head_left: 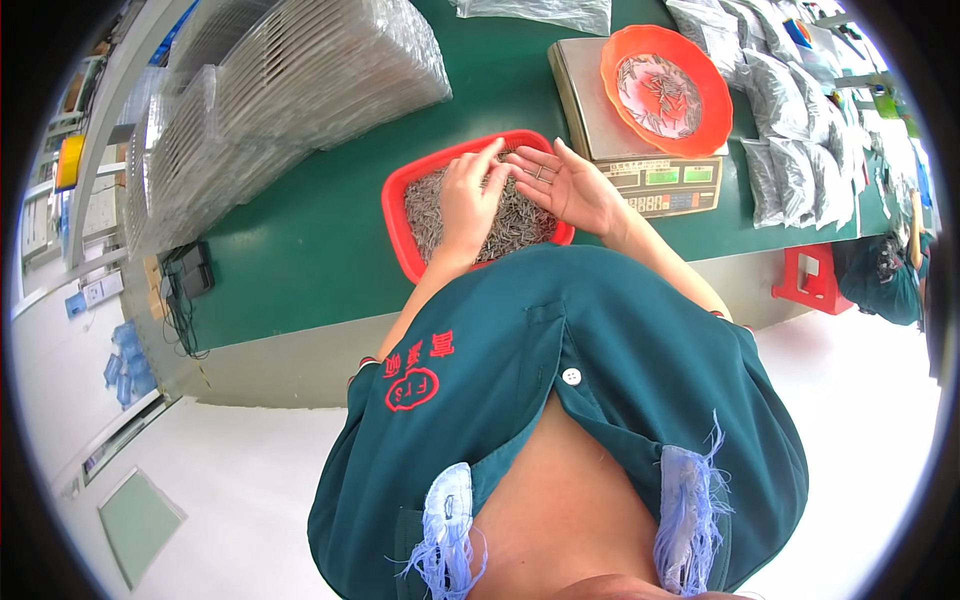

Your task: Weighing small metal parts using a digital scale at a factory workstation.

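Note:
A red plastic basin (393,215) on the green table holds a heap of small grey metal pins (513,222). Over its left part is my left hand (470,200), fingers bent and drawn together at the tips; what lies between them is too small to make out. My right hand (582,192) is turned palm up over the basin's right side, its fingers stretched out. A small thin metal piece (541,173) shows against those fingers; whether it is a loose pin or a ring I cannot tell. The fingertips of both hands nearly meet.
Right of the basin stands a digital scale (655,188) bearing an orange scalloped bowl (715,110) with some pins. Stacked clear plastic trays (300,85) fill the table's left. Filled clear bags (785,95) lie at right. A black adapter (188,270) with cables sits at the left edge.

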The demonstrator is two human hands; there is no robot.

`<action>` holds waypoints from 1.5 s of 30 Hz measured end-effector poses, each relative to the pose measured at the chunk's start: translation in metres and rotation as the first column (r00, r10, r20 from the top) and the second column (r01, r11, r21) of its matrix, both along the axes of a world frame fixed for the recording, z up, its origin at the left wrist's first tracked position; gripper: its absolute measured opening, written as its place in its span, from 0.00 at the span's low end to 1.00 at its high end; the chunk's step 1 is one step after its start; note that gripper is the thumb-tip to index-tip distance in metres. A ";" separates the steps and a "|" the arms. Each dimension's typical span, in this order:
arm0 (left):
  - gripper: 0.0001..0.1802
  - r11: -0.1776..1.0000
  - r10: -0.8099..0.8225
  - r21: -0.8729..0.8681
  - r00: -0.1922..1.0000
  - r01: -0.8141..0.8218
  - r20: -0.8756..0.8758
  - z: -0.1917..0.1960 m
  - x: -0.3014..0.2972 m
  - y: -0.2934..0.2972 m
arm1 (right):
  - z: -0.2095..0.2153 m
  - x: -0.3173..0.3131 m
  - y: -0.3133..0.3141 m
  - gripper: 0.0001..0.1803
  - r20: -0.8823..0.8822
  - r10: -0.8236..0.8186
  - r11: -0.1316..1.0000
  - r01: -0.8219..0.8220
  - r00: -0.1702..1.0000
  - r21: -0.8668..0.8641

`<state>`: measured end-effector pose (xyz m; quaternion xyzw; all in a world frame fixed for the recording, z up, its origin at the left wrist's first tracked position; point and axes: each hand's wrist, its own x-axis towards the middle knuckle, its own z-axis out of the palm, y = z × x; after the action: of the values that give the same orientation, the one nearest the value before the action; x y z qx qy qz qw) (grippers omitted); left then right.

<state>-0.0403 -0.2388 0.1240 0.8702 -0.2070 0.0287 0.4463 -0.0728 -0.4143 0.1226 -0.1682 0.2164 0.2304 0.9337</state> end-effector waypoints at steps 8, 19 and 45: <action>0.16 0.811 -0.083 0.537 0.955 0.231 -0.285 -0.063 -0.006 0.042 | 0.028 0.002 -0.038 0.34 0.112 -0.161 0.986 0.165 0.981 -0.023; 0.08 0.790 -0.280 0.430 0.882 0.436 -0.380 -0.077 -0.027 0.034 | 0.053 0.025 -0.154 0.34 0.348 -0.506 0.754 0.601 0.789 -0.267; 0.09 0.996 0.080 0.039 0.992 -0.077 -0.100 -0.020 0.010 0.015 | 0.001 0.008 0.007 0.28 -0.050 -0.008 0.999 0.005 0.999 -0.046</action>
<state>-0.0304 -0.2240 0.1036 0.8857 -0.1501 -0.0017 0.4394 -0.0646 -0.4072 0.1240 -0.1831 0.2454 0.2265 0.9246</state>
